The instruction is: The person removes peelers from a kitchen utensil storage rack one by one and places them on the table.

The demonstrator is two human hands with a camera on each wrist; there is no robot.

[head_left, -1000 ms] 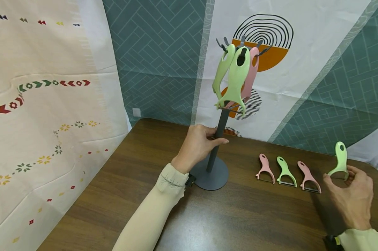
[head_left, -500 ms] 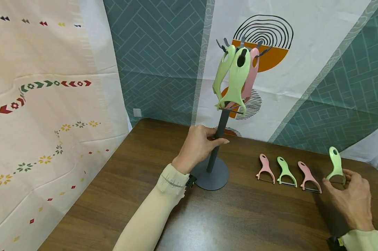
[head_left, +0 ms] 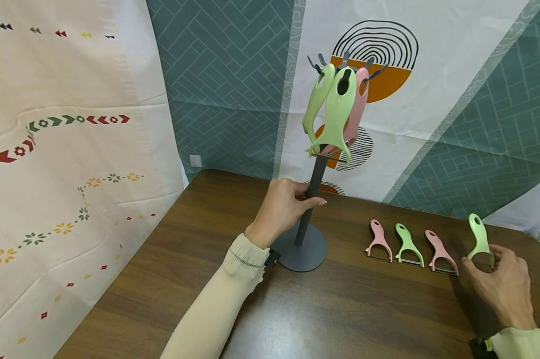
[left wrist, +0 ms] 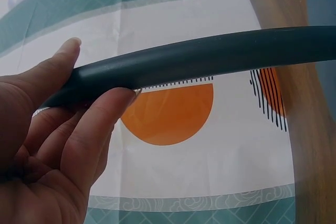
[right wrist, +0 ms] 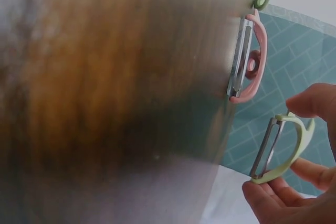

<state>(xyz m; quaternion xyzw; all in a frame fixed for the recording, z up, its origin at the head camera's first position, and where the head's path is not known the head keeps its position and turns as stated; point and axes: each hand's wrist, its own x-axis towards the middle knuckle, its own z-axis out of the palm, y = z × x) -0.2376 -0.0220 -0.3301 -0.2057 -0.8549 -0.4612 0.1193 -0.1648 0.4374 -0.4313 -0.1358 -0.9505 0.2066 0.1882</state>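
My left hand [head_left: 282,212] grips the dark grey post [head_left: 317,174] of an upright stand, thumb and fingers curled round it, as the left wrist view also shows. On the stand's top hooks hang two green peelers [head_left: 339,109] and a pink peeler [head_left: 358,107], their blades down. At the right, my right hand [head_left: 503,281] pinches a green peeler [head_left: 478,232] by the sides of its blade end, with its handle pointing up. In the right wrist view that peeler's metal blade [right wrist: 266,148] shows between thumb and fingers.
On the wooden table [head_left: 355,309], a pink peeler [head_left: 376,232], a green peeler [head_left: 404,237] and another pink peeler [head_left: 437,244] lie in a row between the stand's round base [head_left: 301,259] and my right hand. Patterned cloth [head_left: 225,99] hangs behind the table.
My right hand has shifted slightly left and lowered with the green peeler, whose handle now leans more to the left. My left hand and the stand have stayed put.
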